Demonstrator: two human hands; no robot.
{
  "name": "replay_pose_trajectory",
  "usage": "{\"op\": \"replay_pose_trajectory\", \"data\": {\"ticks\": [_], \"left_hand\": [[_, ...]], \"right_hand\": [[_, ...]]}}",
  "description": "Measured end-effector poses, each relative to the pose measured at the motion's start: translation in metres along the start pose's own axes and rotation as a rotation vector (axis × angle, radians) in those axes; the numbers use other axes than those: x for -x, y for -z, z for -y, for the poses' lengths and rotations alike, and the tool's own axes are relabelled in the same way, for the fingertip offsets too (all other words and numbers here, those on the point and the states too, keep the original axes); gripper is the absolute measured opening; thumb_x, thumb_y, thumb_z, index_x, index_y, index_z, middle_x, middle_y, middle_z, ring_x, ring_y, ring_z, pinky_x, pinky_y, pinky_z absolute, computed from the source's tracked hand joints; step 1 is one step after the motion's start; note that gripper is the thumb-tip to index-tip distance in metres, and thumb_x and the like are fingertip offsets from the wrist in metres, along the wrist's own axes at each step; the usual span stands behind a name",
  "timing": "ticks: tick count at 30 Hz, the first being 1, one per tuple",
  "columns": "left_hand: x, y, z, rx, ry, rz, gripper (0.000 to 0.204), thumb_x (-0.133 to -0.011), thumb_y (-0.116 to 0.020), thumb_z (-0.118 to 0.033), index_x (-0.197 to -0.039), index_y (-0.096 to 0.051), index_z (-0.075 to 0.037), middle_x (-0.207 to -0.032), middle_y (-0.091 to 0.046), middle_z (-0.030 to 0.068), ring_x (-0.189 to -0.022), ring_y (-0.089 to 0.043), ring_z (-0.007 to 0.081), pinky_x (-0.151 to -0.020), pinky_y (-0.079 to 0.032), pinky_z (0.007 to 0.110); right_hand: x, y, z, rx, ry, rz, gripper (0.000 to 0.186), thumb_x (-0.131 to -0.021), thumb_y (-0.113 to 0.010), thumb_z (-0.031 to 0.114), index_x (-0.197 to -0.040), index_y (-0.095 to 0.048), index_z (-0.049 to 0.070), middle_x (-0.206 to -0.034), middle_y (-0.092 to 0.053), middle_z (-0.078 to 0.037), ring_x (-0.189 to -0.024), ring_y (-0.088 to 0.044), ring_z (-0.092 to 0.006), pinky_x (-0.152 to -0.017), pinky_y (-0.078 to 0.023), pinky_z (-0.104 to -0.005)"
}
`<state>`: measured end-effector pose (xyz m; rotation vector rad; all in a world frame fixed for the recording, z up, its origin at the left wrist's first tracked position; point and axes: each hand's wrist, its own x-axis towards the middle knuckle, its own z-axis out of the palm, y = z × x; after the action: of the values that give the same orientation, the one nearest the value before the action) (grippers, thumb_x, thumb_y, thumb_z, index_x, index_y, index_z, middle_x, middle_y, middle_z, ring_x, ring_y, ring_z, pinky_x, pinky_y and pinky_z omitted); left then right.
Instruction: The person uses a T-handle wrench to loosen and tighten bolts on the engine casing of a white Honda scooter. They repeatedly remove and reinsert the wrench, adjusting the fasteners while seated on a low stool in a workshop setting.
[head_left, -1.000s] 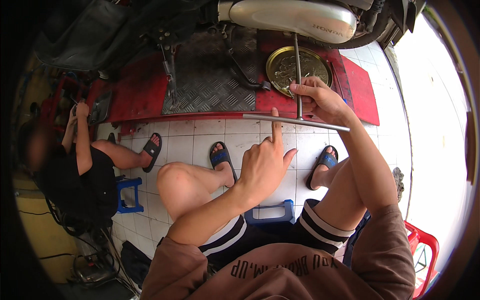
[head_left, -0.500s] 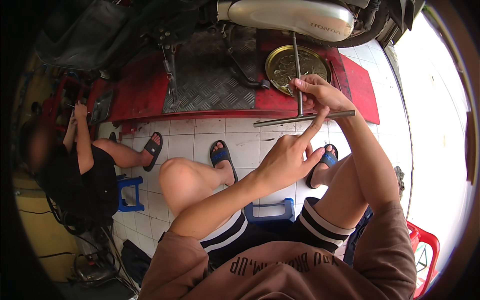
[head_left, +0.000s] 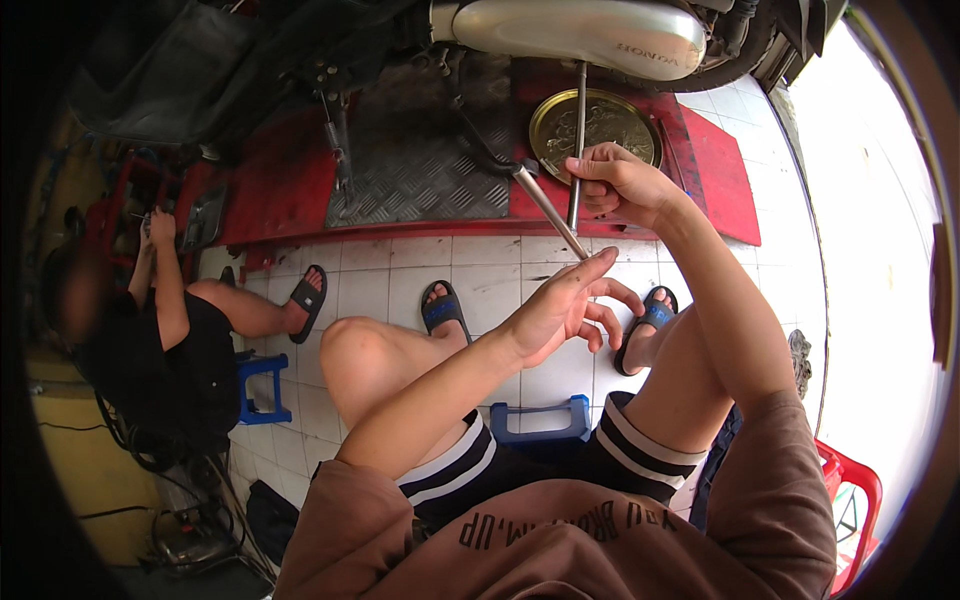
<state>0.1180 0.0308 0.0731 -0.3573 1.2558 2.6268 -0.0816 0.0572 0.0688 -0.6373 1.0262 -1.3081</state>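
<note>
A steel T-handle wrench (head_left: 548, 212) reaches up under the silver engine cover (head_left: 585, 38) of a motorbike, its far tip hidden there. My right hand (head_left: 622, 188) is closed around its shaft, thumb on the near side. The crossbar slants from the black pedal lever (head_left: 487, 158) down toward me. At its near end is my left hand (head_left: 560, 312), fingers spread and curled loosely, with the thumb by the bar; whether it touches cannot be told.
A round golden tray (head_left: 545, 150) with small metal parts rests on the red lift platform (head_left: 725, 190). Below me is a blue stool (head_left: 540, 420). A co-worker (head_left: 150, 330) sits at left, hands at a red rack. A red chair (head_left: 865, 490) stands at right.
The wrench's crossbar has turned from nearly level to a steep slant. My left hand has moved down and left, spreading its fingers, while my right hand keeps hold of the shaft.
</note>
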Motion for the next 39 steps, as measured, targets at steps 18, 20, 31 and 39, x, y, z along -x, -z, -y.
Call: {"op": "replay_pose_trajectory", "data": {"ticks": [18, 20, 31, 39], "left_hand": [[-0.044, -0.018, 0.041, 0.518, -0.059, -0.254, 0.063, -0.082, -0.056, -0.066, -0.11, -0.05, -0.01, -0.105, -0.047, 0.0004, -0.084, -0.047, 0.0148, -0.066, -0.037, 0.028], [-0.047, -0.013, 0.041, 0.494, -0.025, -0.201, 0.063, -0.082, -0.057, -0.065, -0.11, -0.051, -0.01, -0.104, -0.048, 0.0, -0.083, -0.047, 0.0147, -0.065, -0.037, 0.027], [-0.051, -0.012, 0.049, 0.618, -0.004, -0.267, 0.046, -0.084, -0.065, -0.051, -0.114, -0.057, -0.017, -0.11, -0.054, -0.0044, -0.086, -0.048, 0.0127, -0.066, -0.039, 0.025], [-0.048, -0.006, 0.045, 0.429, 0.052, -0.314, 0.047, -0.085, -0.061, -0.055, -0.109, -0.059, -0.015, -0.101, -0.058, -0.0019, -0.078, -0.048, 0.0103, -0.063, -0.038, 0.024]], "right_hand": [[0.023, 0.005, 0.002, 0.138, -0.037, -0.375, 0.022, -0.091, -0.059, 0.026, -0.081, -0.06, 0.006, -0.057, -0.04, 0.006, -0.052, -0.035, -0.0066, -0.048, -0.029, -0.0254], [0.023, 0.009, 0.0, 0.152, -0.04, -0.388, 0.022, -0.09, -0.06, 0.027, -0.081, -0.061, 0.006, -0.059, -0.042, 0.005, -0.054, -0.038, -0.0068, -0.049, -0.031, -0.0256], [0.029, 0.01, 0.001, 0.158, -0.107, -0.351, 0.024, -0.096, -0.049, 0.02, -0.076, -0.056, 0.007, -0.05, -0.028, 0.009, -0.042, -0.021, -0.0044, -0.04, -0.016, -0.0252], [0.025, 0.011, -0.004, 0.176, -0.107, -0.371, 0.024, -0.096, -0.048, 0.019, -0.077, -0.054, 0.005, -0.049, -0.026, 0.009, -0.039, -0.019, -0.0042, -0.038, -0.014, -0.0252]]}}
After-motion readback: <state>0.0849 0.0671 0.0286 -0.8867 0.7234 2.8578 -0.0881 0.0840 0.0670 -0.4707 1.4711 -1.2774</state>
